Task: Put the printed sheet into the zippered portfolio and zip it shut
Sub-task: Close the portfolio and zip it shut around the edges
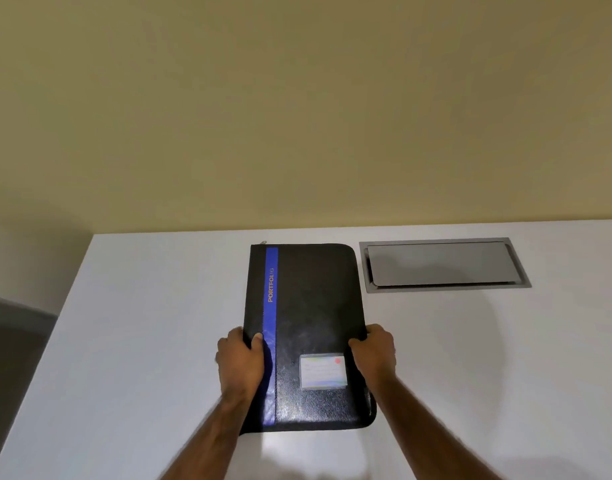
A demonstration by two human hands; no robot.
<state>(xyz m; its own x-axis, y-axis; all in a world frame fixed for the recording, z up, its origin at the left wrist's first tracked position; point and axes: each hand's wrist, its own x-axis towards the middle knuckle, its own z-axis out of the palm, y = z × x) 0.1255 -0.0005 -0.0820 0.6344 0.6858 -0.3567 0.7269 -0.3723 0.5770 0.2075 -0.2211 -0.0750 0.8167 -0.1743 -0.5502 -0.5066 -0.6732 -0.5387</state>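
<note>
A white tabletop (124, 341) ran back to a plain yellowish wall (297, 98). My left hand (240, 362) gripped the left edge of the closed black leather-look portfolio (315, 306), thumb (257, 342) on the cover beside its blue stripe (271, 289). My right hand (375, 355) clasped the right edge, fingers curled around it. The portfolio lay lengthwise at the table's centre, a clear card pocket (323, 371) near its near right corner. A grey metal hatch (443, 265) sat recessed in the table, far right, just beside the portfolio.
</note>
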